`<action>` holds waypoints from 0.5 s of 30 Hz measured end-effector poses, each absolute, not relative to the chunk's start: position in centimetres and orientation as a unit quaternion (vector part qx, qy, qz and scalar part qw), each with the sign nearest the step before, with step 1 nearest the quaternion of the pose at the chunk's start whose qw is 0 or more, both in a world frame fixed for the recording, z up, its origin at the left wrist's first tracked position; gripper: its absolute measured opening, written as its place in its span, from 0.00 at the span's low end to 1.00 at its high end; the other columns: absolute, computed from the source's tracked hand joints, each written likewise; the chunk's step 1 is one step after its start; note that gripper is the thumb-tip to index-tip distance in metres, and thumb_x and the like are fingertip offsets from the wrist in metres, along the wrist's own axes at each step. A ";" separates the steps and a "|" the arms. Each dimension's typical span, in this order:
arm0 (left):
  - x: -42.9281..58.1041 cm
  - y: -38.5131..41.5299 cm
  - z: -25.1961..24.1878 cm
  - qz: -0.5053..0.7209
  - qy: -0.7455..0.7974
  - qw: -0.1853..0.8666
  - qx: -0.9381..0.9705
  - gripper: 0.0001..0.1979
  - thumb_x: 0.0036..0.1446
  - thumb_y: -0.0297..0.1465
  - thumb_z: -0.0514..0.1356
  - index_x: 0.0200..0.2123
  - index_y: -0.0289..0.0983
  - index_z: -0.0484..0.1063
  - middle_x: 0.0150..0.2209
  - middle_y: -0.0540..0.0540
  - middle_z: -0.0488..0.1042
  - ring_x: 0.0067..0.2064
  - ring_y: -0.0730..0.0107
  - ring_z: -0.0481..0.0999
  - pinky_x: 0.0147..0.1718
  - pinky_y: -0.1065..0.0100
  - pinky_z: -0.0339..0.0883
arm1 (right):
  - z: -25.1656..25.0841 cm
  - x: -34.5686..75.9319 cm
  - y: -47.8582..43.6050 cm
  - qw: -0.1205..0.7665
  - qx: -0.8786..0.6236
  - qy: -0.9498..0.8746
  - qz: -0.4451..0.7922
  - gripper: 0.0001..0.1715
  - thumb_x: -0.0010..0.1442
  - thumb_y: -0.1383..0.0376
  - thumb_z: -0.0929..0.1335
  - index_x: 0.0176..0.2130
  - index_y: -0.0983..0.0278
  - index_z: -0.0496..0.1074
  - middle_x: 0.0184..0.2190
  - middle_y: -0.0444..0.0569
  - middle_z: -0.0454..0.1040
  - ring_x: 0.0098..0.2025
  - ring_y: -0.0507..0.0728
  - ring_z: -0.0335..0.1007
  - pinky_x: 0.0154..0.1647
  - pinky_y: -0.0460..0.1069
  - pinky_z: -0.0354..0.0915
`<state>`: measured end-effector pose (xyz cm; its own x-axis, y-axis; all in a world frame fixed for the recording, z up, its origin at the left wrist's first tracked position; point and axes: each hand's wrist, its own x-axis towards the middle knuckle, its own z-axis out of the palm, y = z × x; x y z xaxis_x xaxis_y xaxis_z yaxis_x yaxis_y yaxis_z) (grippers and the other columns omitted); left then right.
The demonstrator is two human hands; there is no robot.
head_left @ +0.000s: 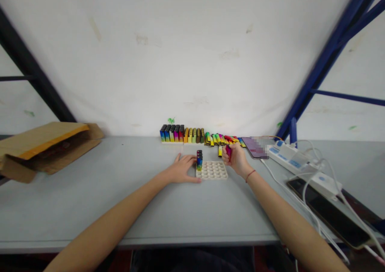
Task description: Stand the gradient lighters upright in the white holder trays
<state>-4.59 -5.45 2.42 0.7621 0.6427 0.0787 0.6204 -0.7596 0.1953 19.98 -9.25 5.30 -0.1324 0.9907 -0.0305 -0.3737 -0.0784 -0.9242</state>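
My left hand (183,169) lies with its fingers apart at the left edge of a white tray (213,171) full of round holes. A short row of multicoloured lighters (199,160) stands upright along the tray's left side; the other holes there hold nothing. Just above the tray's right side, my right hand (237,159) is closed round a magenta lighter (229,152). Beyond that hand a loose pile of shiny coloured lighters (221,139) lies on the table, one yellow lighter (220,151) a little nearer.
At the wall stand filled trays of dark-topped lighters (172,133) and yellow ones (194,135). On the right are a phone (255,147), a white power strip (296,159), cables and a dark phone (329,212). An open brown paper bag (48,147) lies at left.
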 end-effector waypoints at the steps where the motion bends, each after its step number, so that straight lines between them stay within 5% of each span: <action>1: -4.6 -5.4 2.4 0.070 0.337 0.078 0.936 0.42 0.48 0.59 0.57 0.57 0.36 0.58 0.61 0.34 0.58 0.62 0.47 0.55 0.59 0.37 0.35 | 5.2 20.1 -9.2 0.539 -0.378 -0.411 0.631 0.12 0.43 0.55 0.60 0.21 0.62 0.56 0.15 0.39 0.49 0.17 0.47 0.39 0.15 0.43 0.37; 8: -4.7 -5.4 2.4 0.067 0.336 0.078 0.936 0.42 0.48 0.59 0.57 0.57 0.35 0.58 0.61 0.34 0.58 0.62 0.46 0.55 0.59 0.37 0.35 | 4.7 19.7 -9.0 0.539 -0.423 -0.462 0.563 0.14 0.49 0.54 0.60 0.26 0.62 0.58 0.16 0.37 0.49 0.17 0.47 0.40 0.16 0.43 0.40; 15: -4.6 -5.6 2.5 0.067 0.340 0.082 0.935 0.42 0.48 0.58 0.57 0.58 0.36 0.57 0.61 0.35 0.57 0.62 0.47 0.54 0.59 0.38 0.34 | 4.9 17.3 -10.5 0.542 -0.488 -0.594 0.339 0.15 0.60 0.51 0.60 0.37 0.59 0.55 0.24 0.40 0.60 0.21 0.50 0.56 0.20 0.45 0.58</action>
